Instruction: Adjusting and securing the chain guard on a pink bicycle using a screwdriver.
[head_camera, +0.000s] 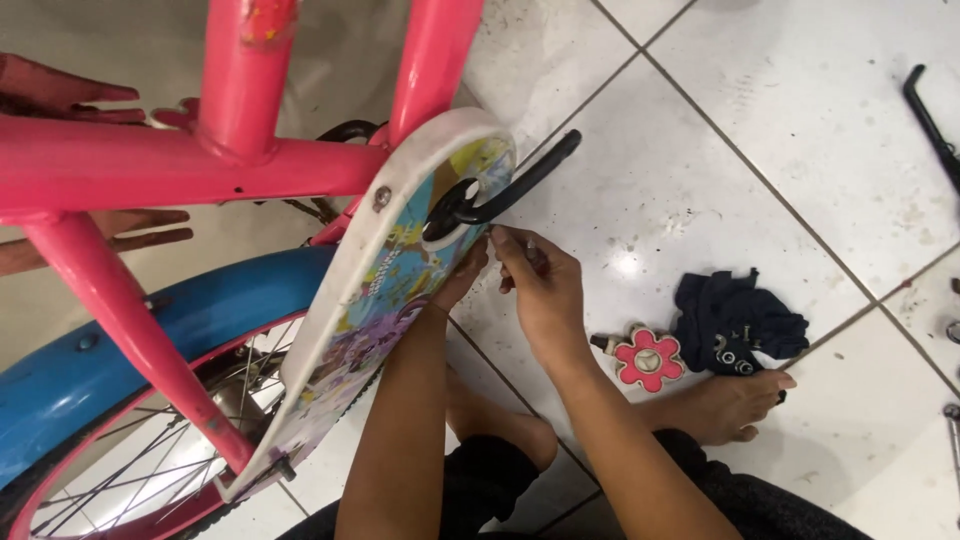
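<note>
While both hands' fingers pinch unseen parts, one crank (500, 195) juts from one chain guard (385, 290).

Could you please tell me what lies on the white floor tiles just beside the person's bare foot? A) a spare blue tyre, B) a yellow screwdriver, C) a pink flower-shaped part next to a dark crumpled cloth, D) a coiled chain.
C: the pink flower-shaped part lies on the tiles right beside the dark crumpled cloth, just above the bare foot.
</note>
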